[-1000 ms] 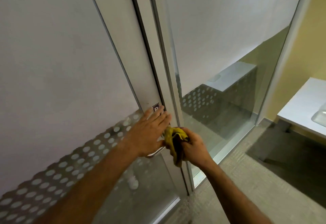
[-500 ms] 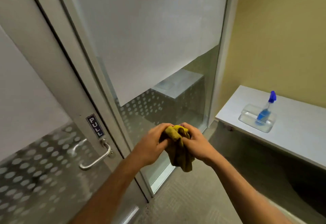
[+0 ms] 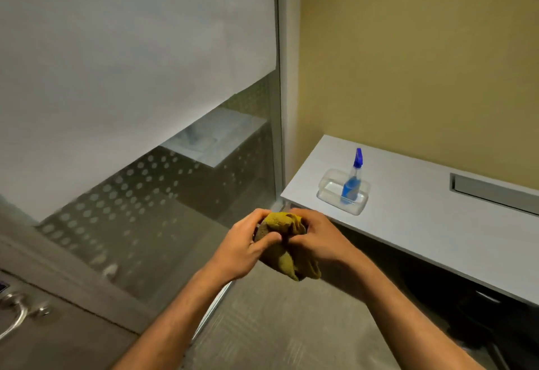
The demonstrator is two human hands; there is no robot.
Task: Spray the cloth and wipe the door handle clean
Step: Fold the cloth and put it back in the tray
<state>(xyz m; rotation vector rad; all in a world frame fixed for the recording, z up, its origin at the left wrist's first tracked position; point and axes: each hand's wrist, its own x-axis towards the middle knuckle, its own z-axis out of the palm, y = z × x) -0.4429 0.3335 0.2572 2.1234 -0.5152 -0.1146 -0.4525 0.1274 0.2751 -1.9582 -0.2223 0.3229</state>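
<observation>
A bunched yellow cloth (image 3: 281, 224) is held between both hands at the centre of the view. My left hand (image 3: 242, 248) grips its left side and my right hand (image 3: 318, 238) grips its right side; the cloth's tail hangs below them. A spray bottle (image 3: 351, 184) with blue liquid and a blue nozzle stands upright in a clear plastic tray (image 3: 329, 192) on the white counter (image 3: 423, 224), to the upper right of my hands. The metal door handle (image 3: 14, 318) shows only partly at the bottom left edge, far from both hands.
A frosted glass panel (image 3: 131, 78) with a dotted band fills the left half, ending at a metal frame post (image 3: 287, 78). A yellow wall (image 3: 423, 49) rises behind the counter. A metal slot (image 3: 493, 192) is set in the counter's back right. Grey carpet (image 3: 277, 326) lies below.
My view has swung right, away from the door. My left hand left the handle and joined the right hand on the cloth. The counter and spray bottle have come closer to centre.
</observation>
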